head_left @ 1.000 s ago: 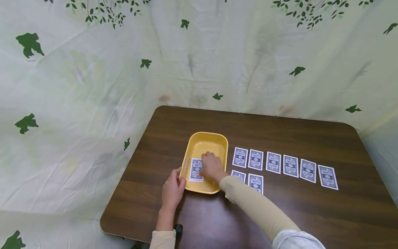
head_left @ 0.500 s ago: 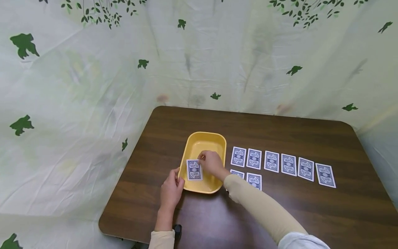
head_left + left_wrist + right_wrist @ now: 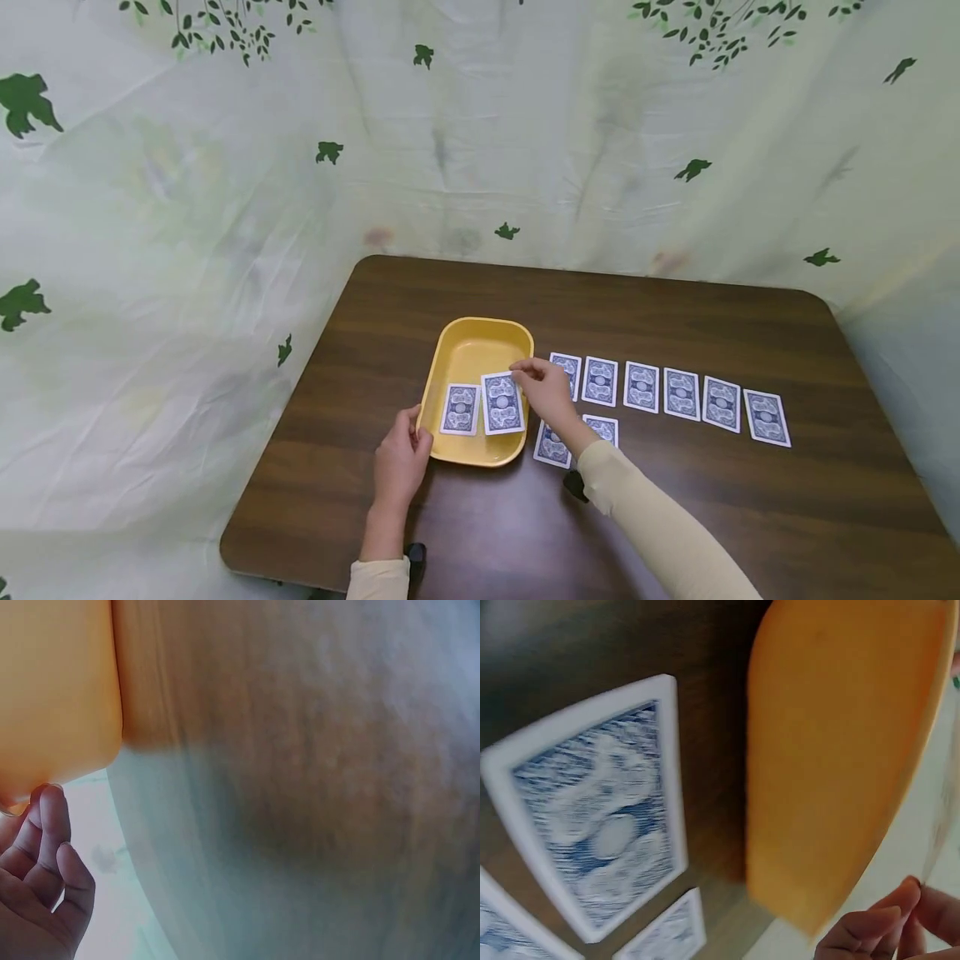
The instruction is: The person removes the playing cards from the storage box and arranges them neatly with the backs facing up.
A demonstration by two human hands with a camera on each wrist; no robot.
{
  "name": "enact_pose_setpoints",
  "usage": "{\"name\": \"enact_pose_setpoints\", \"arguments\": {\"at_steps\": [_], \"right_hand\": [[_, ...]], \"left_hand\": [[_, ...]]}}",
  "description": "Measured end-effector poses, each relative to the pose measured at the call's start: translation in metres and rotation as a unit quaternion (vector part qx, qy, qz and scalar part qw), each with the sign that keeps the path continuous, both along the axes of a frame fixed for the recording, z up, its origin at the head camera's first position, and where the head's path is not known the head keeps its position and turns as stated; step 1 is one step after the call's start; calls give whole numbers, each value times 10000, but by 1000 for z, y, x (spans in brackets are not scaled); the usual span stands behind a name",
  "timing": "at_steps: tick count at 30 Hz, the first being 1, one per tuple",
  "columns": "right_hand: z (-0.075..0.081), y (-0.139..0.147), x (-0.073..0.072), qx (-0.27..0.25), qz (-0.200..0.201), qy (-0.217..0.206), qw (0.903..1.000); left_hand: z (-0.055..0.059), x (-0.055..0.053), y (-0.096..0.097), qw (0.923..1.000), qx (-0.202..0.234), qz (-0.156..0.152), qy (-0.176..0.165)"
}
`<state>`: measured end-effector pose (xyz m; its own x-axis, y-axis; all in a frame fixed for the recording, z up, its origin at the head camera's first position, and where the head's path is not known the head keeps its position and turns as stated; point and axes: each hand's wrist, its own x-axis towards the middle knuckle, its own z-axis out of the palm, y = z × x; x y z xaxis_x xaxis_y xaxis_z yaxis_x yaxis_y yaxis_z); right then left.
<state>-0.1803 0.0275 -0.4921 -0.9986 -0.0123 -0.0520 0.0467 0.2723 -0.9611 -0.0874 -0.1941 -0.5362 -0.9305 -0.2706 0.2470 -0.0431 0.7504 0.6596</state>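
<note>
A yellow tray [image 3: 480, 354] lies on the table, with a blue-backed playing card [image 3: 460, 410] face down in its near left part. My left hand [image 3: 401, 457] pinches the tray's left rim near the front corner; in the left wrist view its fingers [image 3: 54, 817] meet the tray's edge. Between thumb and fingertips my right hand [image 3: 547, 393] holds another blue-backed playing card [image 3: 502, 404] by its upper right corner, over the tray's right side. The right wrist view has that hand [image 3: 889, 926] beyond the tray's outer wall [image 3: 832, 765], the pinched card nearly edge-on.
Right of the tray, several face-down cards [image 3: 681, 393] form a far row. Two more cards [image 3: 551, 448] lie nearer, partly behind the right forearm. The brown table [image 3: 322, 467] ends at a rounded left edge. A pale leaf-patterned cloth [image 3: 480, 150] hangs behind.
My right hand has drawn a card off the one in the tray, upward and to the right. The left hand keeps its hold on the rim. The head view has shifted slightly right.
</note>
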Motion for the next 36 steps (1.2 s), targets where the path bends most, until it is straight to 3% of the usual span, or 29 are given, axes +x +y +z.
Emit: {"name": "enact_pose_setpoints", "arguments": {"at_steps": [5,16,23,29,36], "right_hand": [[-7,28,5,-280,-819,-194,9961],[-35,102,21,-327,-2051,-439,9772],[-57,133,31,-234,-2674,-228,9630],[-72,155,39,410,-2995,-377,9525],[-72,166,44,1046,-2948,-778,9466]], "left_hand": [[0,-2,0,9996,36,8,-266],[2,-7,-1,9989,34,-93,-454],[1,-4,0,9989,79,-35,-468],[-1,-4,-1,9980,97,-44,-627],[-1,-6,-2,9990,14,-73,-450]]}}
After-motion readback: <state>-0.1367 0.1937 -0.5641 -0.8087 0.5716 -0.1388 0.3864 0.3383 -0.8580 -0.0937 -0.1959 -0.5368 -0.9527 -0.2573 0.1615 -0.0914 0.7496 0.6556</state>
